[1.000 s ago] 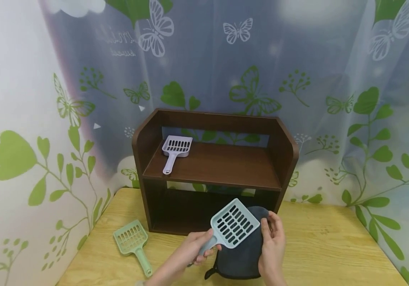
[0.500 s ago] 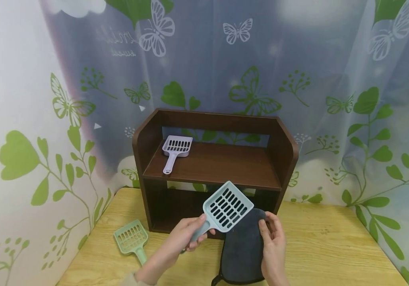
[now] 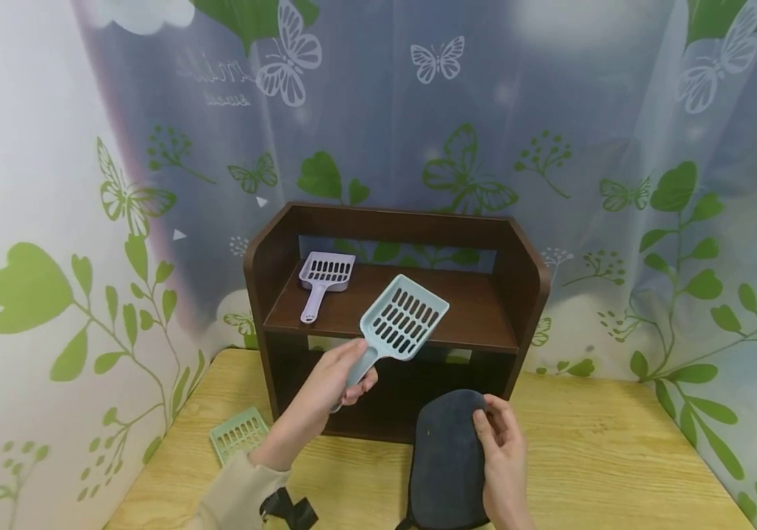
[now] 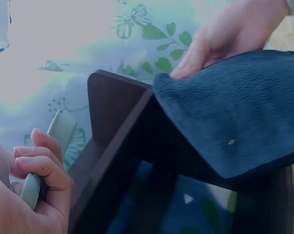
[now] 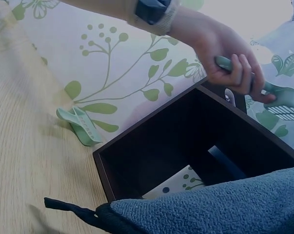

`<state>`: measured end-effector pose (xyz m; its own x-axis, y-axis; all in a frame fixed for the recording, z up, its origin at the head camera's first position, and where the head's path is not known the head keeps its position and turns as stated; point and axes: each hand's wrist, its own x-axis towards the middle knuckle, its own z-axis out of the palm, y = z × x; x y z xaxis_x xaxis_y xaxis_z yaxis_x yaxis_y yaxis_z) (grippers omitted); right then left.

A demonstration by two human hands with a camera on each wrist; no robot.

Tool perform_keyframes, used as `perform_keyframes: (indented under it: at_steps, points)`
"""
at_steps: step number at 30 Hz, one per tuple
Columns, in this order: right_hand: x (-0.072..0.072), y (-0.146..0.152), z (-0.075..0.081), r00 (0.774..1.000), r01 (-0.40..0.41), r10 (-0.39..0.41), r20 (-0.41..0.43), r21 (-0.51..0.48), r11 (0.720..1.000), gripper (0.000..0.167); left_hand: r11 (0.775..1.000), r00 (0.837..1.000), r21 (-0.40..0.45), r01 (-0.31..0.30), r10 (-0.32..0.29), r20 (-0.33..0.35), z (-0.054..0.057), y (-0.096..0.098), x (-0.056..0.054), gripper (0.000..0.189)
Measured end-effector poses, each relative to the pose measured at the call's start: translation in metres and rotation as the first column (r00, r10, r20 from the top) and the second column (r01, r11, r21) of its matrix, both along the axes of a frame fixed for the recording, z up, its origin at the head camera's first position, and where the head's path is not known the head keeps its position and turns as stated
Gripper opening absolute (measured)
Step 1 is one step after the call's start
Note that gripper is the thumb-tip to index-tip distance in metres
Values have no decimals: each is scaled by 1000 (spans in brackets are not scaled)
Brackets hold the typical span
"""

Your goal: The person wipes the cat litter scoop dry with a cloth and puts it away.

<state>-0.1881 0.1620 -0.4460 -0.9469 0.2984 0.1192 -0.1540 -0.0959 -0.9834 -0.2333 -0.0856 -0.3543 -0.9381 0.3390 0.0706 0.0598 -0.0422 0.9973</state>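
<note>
My left hand [image 3: 332, 383] grips the handle of a pale blue slotted litter scoop [image 3: 396, 327], its scoop end tilted up and overlapping the upper shelf in the head view. In the left wrist view the fingers curl round that handle. At the lower right, my right hand [image 3: 502, 456] pinches the upper right edge of a dark, fuzzy cloth piece [image 3: 447, 460] with a rounded outline. A black loop [image 5: 71, 209] hangs from the cloth's corner in the right wrist view. A lilac litter scoop [image 3: 327, 272] lies on the left of the upper shelf.
A dark brown two-tier wooden shelf [image 3: 477, 313] stands at the back of the light wooden table [image 3: 603, 456]. On the table left of it lies a green litter scoop [image 3: 239, 434], partly covered by my left arm. A patterned curtain [image 3: 365, 88] hangs behind.
My left hand has lifted the blue scoop up and slightly left, away from the cloth, to the height of the upper shelf. My right hand has kept its pinch on the cloth, dipping slightly.
</note>
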Motion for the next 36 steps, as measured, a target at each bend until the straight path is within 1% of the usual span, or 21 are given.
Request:
perform_keyframes:
  at_steps: [3,7,11,14,18,22,27,31,33,36]
  points:
    - [0,1,0,1000,-7,7,-2,5,1000,28,999,999,19,-28,28,-33,11,2,-6,36]
    - [1,2,1,1000,-13,13,6,1,1000,26,997,996,30,-65,66,-52,25,6,-15,35]
    - [1,3,2,999,-22,21,34,8,1000,27,999,998,5,-52,52,-39,34,7,-27,36]
    - [2,4,3,998,-31,30,58,17,999,29,999,999,-24,-42,41,-32,36,10,-39,38]
    - [3,4,4,997,-43,42,64,10,999,31,995,997,-64,-78,76,-34,37,13,-52,38]
    - [4,3,2,997,-49,48,61,5,999,31,991,995,-96,-97,96,-18,40,13,-63,37]
    - [5,3,3,997,-51,50,57,12,999,31,990,997,-120,-69,71,11,47,13,-74,38]
    - [5,3,5,997,-54,53,54,18,998,32,990,998,-138,-41,48,49,51,16,-82,39]
    - [5,3,5,997,-54,53,54,16,998,32,988,998,-151,-24,33,55,51,18,-86,39]
    - [5,3,4,997,-55,55,55,15,998,31,985,997,-173,-21,33,66,51,21,-91,39]
